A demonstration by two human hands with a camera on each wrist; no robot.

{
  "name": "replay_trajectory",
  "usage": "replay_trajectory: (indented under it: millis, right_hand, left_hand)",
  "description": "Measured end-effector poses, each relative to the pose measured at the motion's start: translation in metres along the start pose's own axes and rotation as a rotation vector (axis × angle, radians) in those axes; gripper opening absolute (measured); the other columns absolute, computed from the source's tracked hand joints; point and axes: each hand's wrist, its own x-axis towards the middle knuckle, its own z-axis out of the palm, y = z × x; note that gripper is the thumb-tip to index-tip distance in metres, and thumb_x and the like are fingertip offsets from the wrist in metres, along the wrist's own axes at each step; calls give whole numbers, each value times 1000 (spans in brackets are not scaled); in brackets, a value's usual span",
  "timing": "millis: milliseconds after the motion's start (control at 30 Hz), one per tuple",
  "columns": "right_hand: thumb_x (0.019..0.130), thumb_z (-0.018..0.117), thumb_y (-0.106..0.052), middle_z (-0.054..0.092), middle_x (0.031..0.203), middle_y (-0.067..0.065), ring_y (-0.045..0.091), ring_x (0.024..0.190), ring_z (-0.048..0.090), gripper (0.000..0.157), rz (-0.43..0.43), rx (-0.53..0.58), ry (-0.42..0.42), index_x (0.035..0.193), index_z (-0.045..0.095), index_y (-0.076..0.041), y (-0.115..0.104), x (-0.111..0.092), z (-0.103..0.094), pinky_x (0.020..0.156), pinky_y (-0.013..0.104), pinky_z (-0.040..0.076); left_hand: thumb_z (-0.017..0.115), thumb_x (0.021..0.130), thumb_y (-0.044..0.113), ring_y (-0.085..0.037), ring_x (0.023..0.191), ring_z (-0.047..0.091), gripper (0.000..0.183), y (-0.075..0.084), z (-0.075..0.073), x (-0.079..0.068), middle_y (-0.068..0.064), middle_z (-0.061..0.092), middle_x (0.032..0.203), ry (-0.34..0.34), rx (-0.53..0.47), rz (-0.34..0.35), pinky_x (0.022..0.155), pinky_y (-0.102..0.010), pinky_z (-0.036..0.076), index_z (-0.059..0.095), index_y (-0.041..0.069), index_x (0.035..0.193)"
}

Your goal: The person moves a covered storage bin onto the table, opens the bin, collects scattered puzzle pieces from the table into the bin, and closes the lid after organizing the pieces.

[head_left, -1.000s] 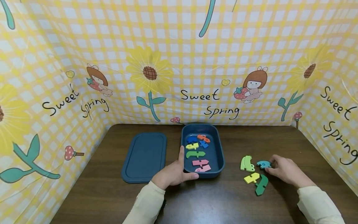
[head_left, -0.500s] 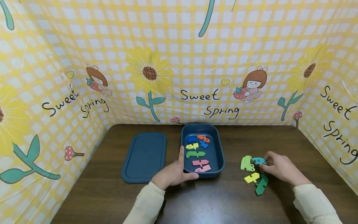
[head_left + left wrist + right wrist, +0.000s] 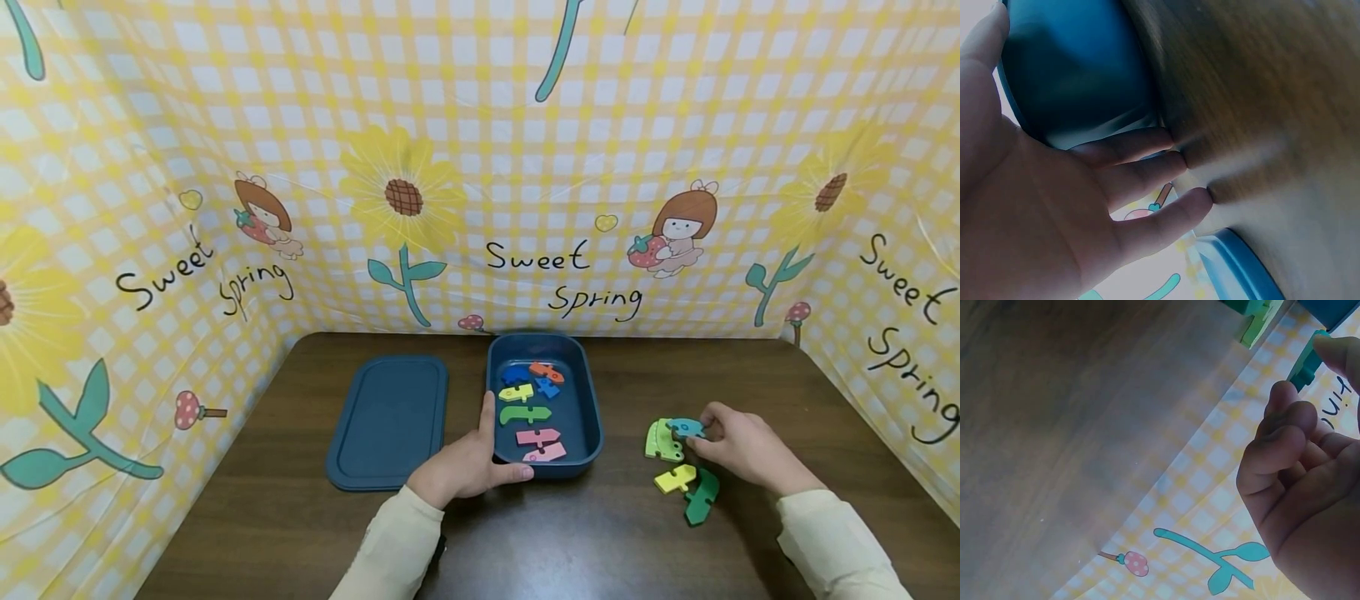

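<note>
My left hand [image 3: 457, 467] rests at the near left corner of a dark blue plastic box [image 3: 595, 417]. Its fingers [image 3: 1147, 165] lie straight along the box's side, and the thumb reaches across the front. Between thumb and fingertips, my right hand [image 3: 746, 446] pinches a light blue puzzle piece [image 3: 684, 428], raised a little over a light green puzzle piece [image 3: 660, 442] on the table. Close by lie a yellow arrow-shaped puzzle piece [image 3: 675, 478] and a dark green curved puzzle piece [image 3: 702, 497]. In the right wrist view the pinched piece [image 3: 1307, 365] shows edge-on.
Inside the box are several puzzle pieces, among them a green one [image 3: 525, 414], a pink one [image 3: 537, 437] and an orange one [image 3: 546, 372]. The box's flat blue lid [image 3: 390, 423] lies to its left on the brown table [image 3: 570, 542]. Checkered cloth [image 3: 480, 167] walls the table's back and sides.
My right hand has carried the light blue puzzle piece leftward, from beside the light green piece to over its upper right part. My left hand has stayed at the box.
</note>
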Motion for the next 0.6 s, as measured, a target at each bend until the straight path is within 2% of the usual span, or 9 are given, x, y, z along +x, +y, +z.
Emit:
replay_trajectory:
  millis: [600]
  right_hand:
    - [91, 74, -29, 63, 83, 1, 17, 74, 59, 29, -15, 7, 26, 101, 62, -5, -13, 7, 1, 64, 38, 48]
  left_hand:
    - [70, 86, 64, -35, 113, 62, 126, -1, 0, 0, -27, 39, 152, 0, -5, 1, 89, -47, 53, -20, 14, 159]
